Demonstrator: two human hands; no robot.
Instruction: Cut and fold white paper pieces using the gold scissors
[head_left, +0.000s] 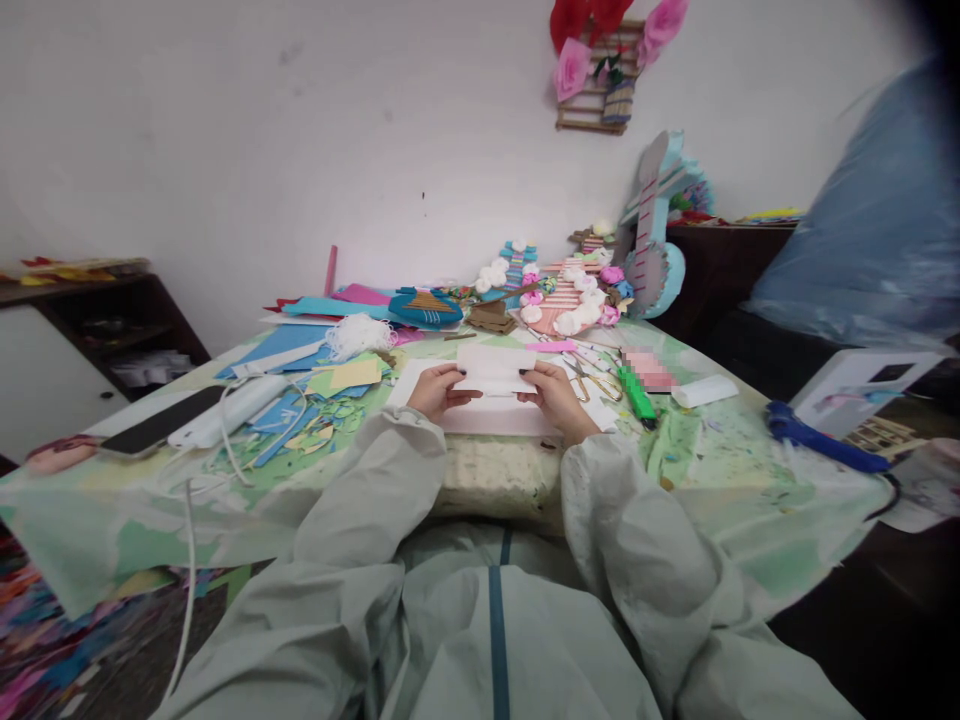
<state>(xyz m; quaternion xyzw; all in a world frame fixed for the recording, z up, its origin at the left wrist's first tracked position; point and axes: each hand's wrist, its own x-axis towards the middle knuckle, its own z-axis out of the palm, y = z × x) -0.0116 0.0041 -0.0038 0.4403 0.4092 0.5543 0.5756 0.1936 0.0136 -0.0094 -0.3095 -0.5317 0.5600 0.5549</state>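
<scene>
Between my two hands a small white sheet of paper (495,369) is held up by its left and right edges. My left hand (437,390) pinches the left edge, thumb on top. On the right edge, my right hand (553,393) grips in the same way. Beneath them a larger white sheet (487,419) lies on the table near its front edge. A pair of scissors (596,384) with gold-coloured handles rests just right of my right hand. Beyond the scissors is a green marker-like object (637,393).
Paper scraps (315,425), a power strip (225,410) and a dark phone-like slab (163,420) lie left. White yarn (360,338) and paper crafts (566,300) stand at the back. A blue-handled glue gun (821,440) and a white roll (705,391) lie right.
</scene>
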